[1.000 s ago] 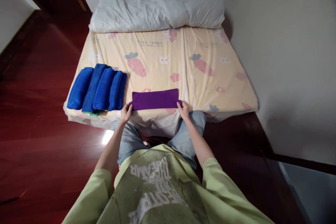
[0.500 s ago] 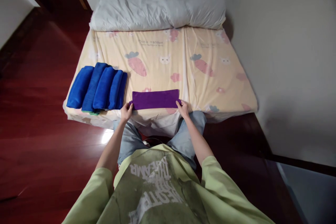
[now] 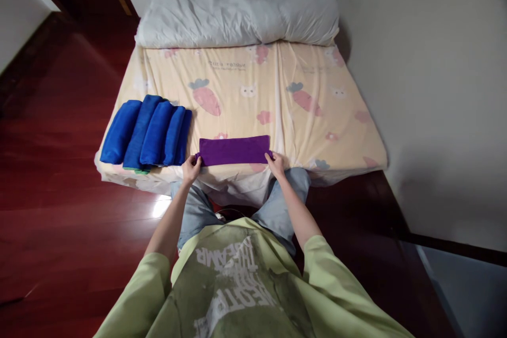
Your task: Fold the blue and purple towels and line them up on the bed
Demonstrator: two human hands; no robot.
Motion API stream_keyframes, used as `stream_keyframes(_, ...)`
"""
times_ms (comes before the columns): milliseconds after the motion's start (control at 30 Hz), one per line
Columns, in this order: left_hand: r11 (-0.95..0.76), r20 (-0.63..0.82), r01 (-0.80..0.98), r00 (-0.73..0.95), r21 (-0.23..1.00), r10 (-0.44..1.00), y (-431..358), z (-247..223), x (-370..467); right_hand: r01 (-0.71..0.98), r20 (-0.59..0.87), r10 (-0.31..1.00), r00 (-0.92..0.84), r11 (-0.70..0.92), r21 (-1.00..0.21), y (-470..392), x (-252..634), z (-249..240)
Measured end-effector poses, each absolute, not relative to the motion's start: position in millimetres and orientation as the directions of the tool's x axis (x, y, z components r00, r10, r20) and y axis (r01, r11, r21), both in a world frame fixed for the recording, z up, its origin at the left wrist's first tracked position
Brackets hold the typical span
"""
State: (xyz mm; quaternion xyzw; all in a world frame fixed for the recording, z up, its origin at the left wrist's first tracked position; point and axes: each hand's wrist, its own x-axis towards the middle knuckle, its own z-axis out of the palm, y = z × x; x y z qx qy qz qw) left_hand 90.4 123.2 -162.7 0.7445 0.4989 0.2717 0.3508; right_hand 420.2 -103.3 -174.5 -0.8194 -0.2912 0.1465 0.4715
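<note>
A purple towel (image 3: pixel 234 151), folded into a long flat strip, lies along the near edge of the bed. My left hand (image 3: pixel 191 169) pinches its left end between thumb and fingers. At the opposite end, my right hand (image 3: pixel 275 163) grips the near right corner the same way. Just left of my left hand, several blue towels (image 3: pixel 152 132), folded or rolled into thick strips, lean side by side and overlap. A bit of green edging shows under them.
The bed (image 3: pixel 332 132) has a cream sheet with carrots and rabbits. A bunched white quilt (image 3: pixel 237 5) covers its far part. On the right stands a pale wall (image 3: pixel 431 90); dark red wooden floor (image 3: pixel 67 169) stretches to the left. My knees touch the near bed edge.
</note>
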Motion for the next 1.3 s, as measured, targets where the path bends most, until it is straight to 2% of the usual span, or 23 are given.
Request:
stream_keyframes(933, -0.245, 0.04, 0.574, 0.345, 0.781, 0.938, 127.2, -169.7, 90.4, 0.347, 0.047, 0.594, 0.803, -0.402, -0.847, -100.2, 422.7, -185.0)
stream_keyframes(1300, -0.242, 0.036, 0.594, 0.336, 0.767, 0.941, 131.4, -168.5, 94.8, 0.371, 0.042, 0.546, 0.837, -0.509, -0.777, -100.9, 420.1, -182.6)
